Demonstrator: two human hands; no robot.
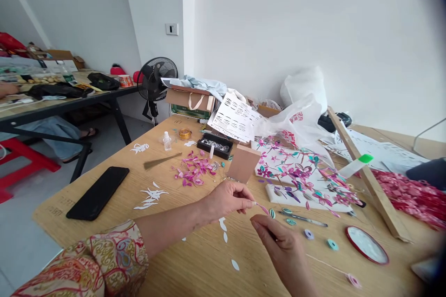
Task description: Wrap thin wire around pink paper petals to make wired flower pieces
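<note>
My left hand (232, 200) pinches a slender pink petal (262, 208) by one end, its tip pointing right. Just below and to the right, my right hand (278, 236) is closed, thumb against curled fingers. A pale pink thread (327, 263) runs from behind that hand to a small pink spool (353, 280); the grip on it is partly hidden. Close by lie green leaf pieces (290, 222), a pen-like tool (304, 218), a lilac spool (309, 234) and a teal spool (332, 244). White leaf-shaped cutouts (235, 265) lie under my hands.
Pink petals (195, 169) are heaped mid-table, near a black tray (215, 145) and a small brown board (243, 164). Flower stems (299, 171) stand in white foam (306, 198). A black phone (98, 193) lies left; a wooden bar (369, 178) and a red-rimmed dish (367, 244) lie right.
</note>
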